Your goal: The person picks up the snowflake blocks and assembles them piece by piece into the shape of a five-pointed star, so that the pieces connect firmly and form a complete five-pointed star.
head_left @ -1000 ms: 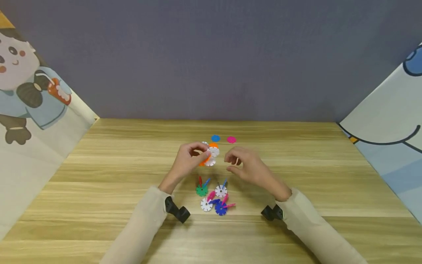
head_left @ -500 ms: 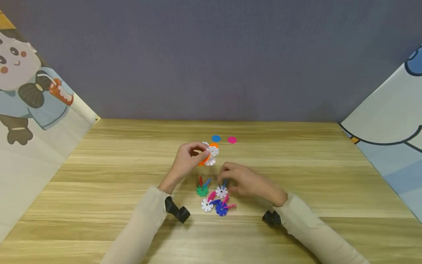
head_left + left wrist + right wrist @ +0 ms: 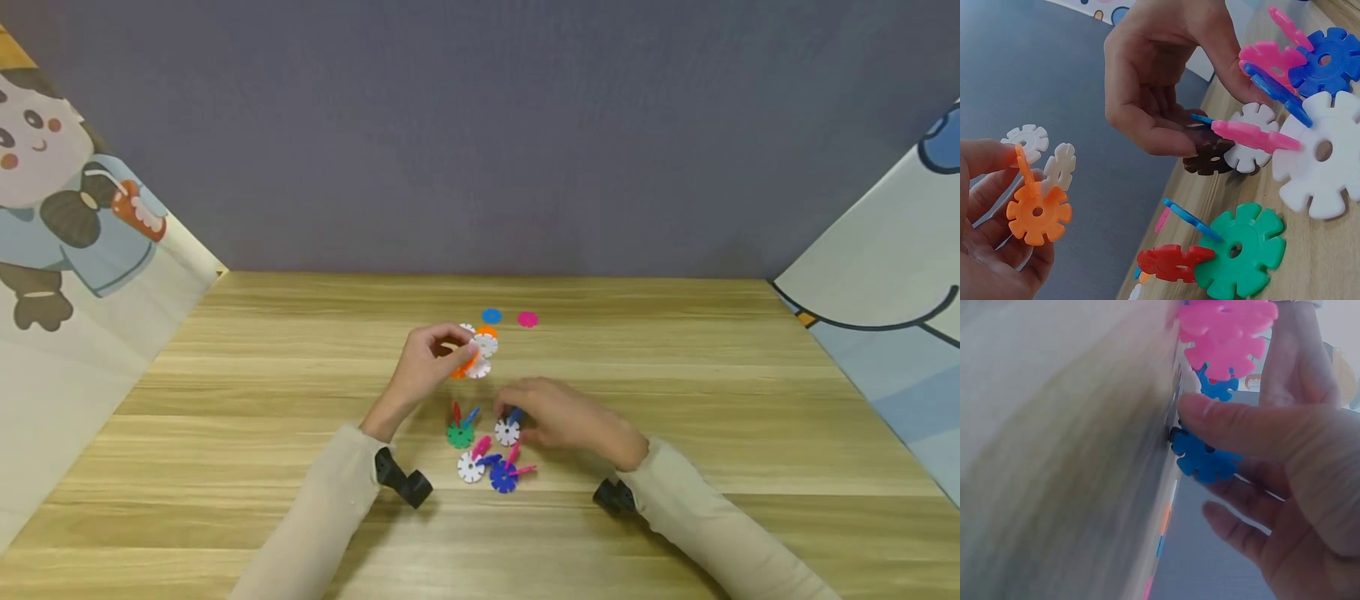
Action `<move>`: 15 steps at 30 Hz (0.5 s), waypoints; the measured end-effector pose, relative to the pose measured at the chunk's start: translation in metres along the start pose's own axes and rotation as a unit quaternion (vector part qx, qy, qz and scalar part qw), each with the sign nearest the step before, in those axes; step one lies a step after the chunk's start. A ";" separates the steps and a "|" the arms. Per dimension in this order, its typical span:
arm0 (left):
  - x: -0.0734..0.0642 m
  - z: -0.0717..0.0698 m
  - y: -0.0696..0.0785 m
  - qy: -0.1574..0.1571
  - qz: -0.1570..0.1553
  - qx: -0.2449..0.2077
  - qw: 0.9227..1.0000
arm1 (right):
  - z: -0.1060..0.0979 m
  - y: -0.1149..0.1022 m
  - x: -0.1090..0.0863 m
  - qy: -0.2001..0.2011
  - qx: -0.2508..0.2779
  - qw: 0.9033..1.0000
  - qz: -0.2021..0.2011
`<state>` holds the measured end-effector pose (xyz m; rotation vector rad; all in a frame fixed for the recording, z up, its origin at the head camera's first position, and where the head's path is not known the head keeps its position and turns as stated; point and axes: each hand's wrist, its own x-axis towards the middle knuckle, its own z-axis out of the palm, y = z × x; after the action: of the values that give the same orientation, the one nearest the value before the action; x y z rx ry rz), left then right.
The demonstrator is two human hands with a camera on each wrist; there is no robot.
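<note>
Orange-and-white disc cluster (image 3: 1038, 228): pinched between the thumb and fingers of your left hand (image 3: 423, 367), held above the wooden table (image 3: 247, 433); notched orange discs join notched white ones.

White notched disc (image 3: 1247, 157): grasped, with its attached brown disc (image 3: 1200, 167) and light-blue disc (image 3: 1207, 467), between the thumb and curled fingers of your right hand (image 3: 570, 421). Whether this group touches the table cannot be told.

Green disc (image 3: 1250, 237): on the table between your hands, nearer your body than the left one, with a red disc (image 3: 1169, 262) and a thin blue disc (image 3: 1191, 219) slotted upright into its rim.

Large white disc (image 3: 1329, 190) and dark-blue disc (image 3: 1313, 75): just on your body's side of your right hand, the white one bearing upright pink and blue discs, the dark-blue one two pink discs.

Loose discs, beyond both hands: one sky-blue disc (image 3: 491, 316) and one magenta disc (image 3: 528, 319), lying flat just beside each other, apart; an orange disc (image 3: 487, 331) lies nearer your left fingertips.
</note>
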<state>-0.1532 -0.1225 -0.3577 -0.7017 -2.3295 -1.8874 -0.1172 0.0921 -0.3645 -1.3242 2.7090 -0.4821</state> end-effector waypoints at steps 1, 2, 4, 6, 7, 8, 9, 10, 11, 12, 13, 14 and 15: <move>0.000 0.000 0.000 -0.001 -0.001 0.000 1.000 | 0.000 0.000 0.000 -0.001 -0.001 1.000 0.000; 0.000 0.000 0.000 -0.001 -0.001 0.001 1.000 | 0.001 0.001 -0.001 -0.002 -0.003 1.000 -0.002; 0.000 0.001 0.000 -0.002 -0.001 0.002 1.000 | 0.001 0.001 -0.001 -0.003 -0.007 1.000 -0.009; -0.001 0.001 -0.001 -0.004 -0.001 0.001 1.000 | 0.001 0.001 -0.001 -0.009 -0.014 1.000 -0.014; -0.001 0.001 -0.001 -0.004 -0.002 0.002 1.000 | 0.001 0.001 -0.002 -0.011 -0.017 1.000 -0.017; -0.001 0.001 -0.001 -0.005 -0.002 0.001 1.000 | 0.001 0.001 -0.002 -0.013 -0.019 1.000 -0.019; -0.001 0.001 -0.001 -0.004 -0.003 0.000 1.000 | 0.001 0.001 -0.002 -0.015 -0.020 0.999 -0.020; -0.001 0.001 -0.002 -0.004 -0.004 -0.002 1.000 | 0.001 0.001 -0.002 -0.019 -0.021 0.999 -0.019; -0.001 0.002 -0.002 -0.003 -0.005 -0.002 1.000 | 0.002 0.000 -0.002 -0.020 -0.021 0.999 -0.018; -0.001 0.002 -0.002 -0.002 -0.006 -0.003 1.000 | 0.002 0.000 -0.003 -0.020 -0.019 1.000 -0.015; -0.001 0.002 -0.002 -0.001 -0.006 -0.004 1.000 | 0.003 0.001 -0.003 -0.018 -0.016 1.000 -0.014; -0.001 0.002 -0.001 0.000 -0.006 -0.005 1.000 | 0.003 0.001 -0.003 -0.015 -0.010 1.000 -0.011; -0.001 0.003 -0.001 0.000 -0.005 -0.005 1.000 | 0.003 0.002 -0.004 -0.011 -0.001 1.000 -0.007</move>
<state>-0.1519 -0.1206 -0.3601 -0.6917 -2.3302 -1.9041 -0.1158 0.0956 -0.3688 -1.3405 2.6843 -0.4640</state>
